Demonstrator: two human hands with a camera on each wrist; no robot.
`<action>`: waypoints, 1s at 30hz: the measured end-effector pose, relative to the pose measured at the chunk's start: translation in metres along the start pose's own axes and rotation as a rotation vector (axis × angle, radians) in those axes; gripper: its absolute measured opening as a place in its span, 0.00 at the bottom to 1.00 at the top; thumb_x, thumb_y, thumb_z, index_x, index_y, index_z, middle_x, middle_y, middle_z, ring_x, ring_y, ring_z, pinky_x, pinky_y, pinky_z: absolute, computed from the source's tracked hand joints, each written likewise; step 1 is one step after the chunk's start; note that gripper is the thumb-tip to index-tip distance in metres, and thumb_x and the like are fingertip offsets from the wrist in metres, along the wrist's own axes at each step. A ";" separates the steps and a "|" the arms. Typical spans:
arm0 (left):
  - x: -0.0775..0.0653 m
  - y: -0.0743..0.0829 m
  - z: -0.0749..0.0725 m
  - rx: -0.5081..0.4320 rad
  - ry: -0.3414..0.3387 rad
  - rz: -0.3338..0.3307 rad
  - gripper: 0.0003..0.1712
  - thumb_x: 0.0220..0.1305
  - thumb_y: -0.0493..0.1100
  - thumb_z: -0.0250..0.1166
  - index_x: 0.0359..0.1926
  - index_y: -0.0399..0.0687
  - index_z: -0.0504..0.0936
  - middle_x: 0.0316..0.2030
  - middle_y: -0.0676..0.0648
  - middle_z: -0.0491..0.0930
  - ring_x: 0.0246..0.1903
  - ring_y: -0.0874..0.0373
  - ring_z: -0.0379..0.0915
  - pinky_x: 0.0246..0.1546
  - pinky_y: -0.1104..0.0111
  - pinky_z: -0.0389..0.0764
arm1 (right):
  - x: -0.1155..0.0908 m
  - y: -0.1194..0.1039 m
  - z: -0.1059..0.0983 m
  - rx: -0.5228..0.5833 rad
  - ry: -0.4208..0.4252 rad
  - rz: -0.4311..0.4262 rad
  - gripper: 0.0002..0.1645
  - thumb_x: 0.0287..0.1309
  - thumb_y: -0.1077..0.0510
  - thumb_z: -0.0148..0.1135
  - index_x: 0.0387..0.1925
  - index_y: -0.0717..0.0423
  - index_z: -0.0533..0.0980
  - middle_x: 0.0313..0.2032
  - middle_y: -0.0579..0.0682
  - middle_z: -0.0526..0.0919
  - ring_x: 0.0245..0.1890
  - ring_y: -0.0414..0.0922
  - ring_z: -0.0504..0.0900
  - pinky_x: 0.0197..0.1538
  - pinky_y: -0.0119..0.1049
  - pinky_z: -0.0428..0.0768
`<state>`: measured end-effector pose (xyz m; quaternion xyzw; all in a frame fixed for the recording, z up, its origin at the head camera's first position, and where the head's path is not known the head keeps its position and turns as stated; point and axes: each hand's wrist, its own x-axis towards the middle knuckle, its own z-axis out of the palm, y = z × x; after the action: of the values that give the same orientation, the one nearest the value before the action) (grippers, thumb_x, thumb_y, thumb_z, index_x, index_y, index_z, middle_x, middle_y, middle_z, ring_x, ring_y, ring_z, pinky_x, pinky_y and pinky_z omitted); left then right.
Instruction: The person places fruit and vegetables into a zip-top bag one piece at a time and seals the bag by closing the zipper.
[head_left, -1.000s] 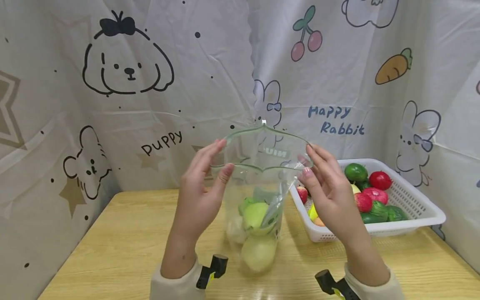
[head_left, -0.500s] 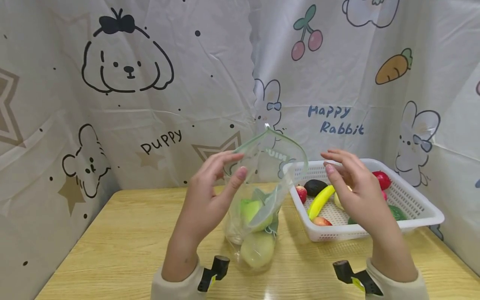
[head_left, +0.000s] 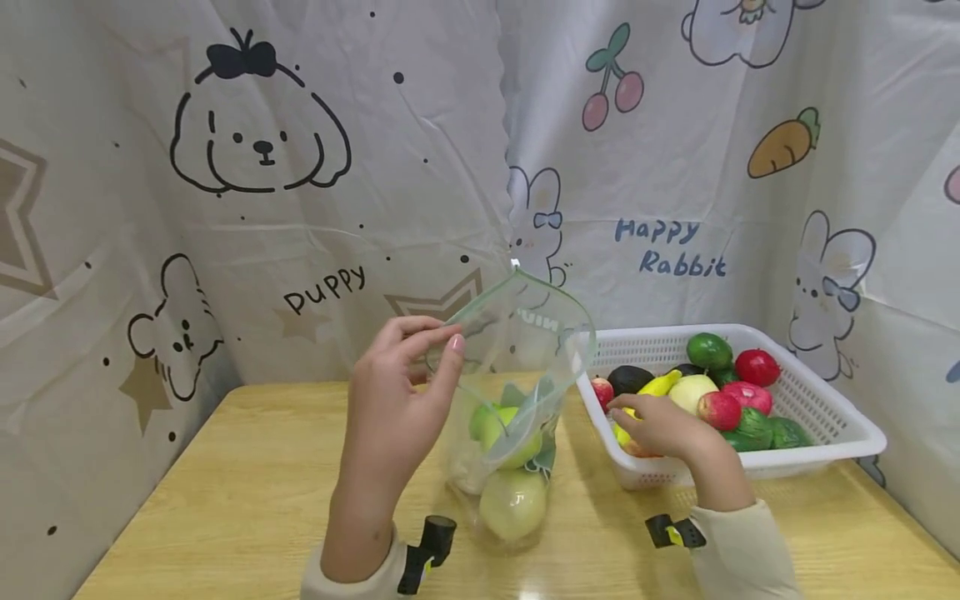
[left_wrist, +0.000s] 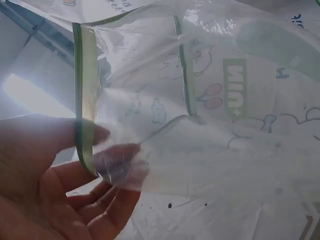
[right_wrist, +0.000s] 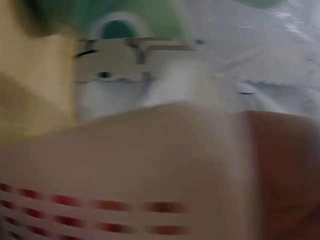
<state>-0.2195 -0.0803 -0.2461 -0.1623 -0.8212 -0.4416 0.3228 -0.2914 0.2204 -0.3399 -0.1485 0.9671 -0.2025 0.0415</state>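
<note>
In the centre of the frame, a clear bag (head_left: 534, 398) with a green-edged mouth stands open on the wooden tabletop (head_left: 247, 467), a green fruit (head_left: 498, 429) and a pale fruit (head_left: 513, 504) inside. Left of centre, the left hand (head_left: 397, 392) holds the bag's rim, its thumb and fingers nearly closed with the thin film between them. At right, a white basket (head_left: 780, 463) holds mixed produce, including a dark avocado (head_left: 630, 380) and a red apple (head_left: 720, 410). The right hand (head_left: 663, 425) is over its near left corner, fingers loosely extended above a yellow banana (head_left: 660, 384); whether they touch it cannot be told, and the right wrist view is blurred. Across the upper frame hangs a pale curtain (head_left: 435, 150) with cartoon animals.
</note>
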 end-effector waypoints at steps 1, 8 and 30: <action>-0.001 0.001 0.000 0.023 0.015 -0.015 0.15 0.64 0.47 0.58 0.42 0.44 0.85 0.45 0.49 0.78 0.35 0.59 0.75 0.35 0.59 0.86 | 0.005 0.004 0.008 -0.004 -0.035 0.013 0.24 0.66 0.51 0.48 0.54 0.64 0.73 0.47 0.65 0.81 0.45 0.58 0.78 0.54 0.62 0.75; -0.007 0.006 -0.002 0.150 0.009 -0.084 0.20 0.70 0.43 0.48 0.45 0.34 0.82 0.52 0.41 0.72 0.37 0.54 0.74 0.38 0.58 0.83 | 0.016 0.018 0.032 -0.030 -0.075 0.057 0.20 0.63 0.57 0.48 0.50 0.63 0.76 0.45 0.66 0.82 0.46 0.61 0.78 0.50 0.61 0.76; 0.003 -0.011 -0.013 -0.014 -0.212 -0.032 0.47 0.50 0.67 0.63 0.67 0.51 0.62 0.71 0.57 0.56 0.28 0.67 0.81 0.34 0.69 0.86 | 0.022 0.018 0.021 0.104 0.585 0.294 0.12 0.37 0.71 0.57 0.30 0.67 0.76 0.39 0.75 0.65 0.45 0.66 0.61 0.31 0.53 0.73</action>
<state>-0.2226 -0.0970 -0.2454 -0.1974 -0.8502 -0.4326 0.2259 -0.3142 0.2221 -0.3667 0.0592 0.9375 -0.2774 -0.2018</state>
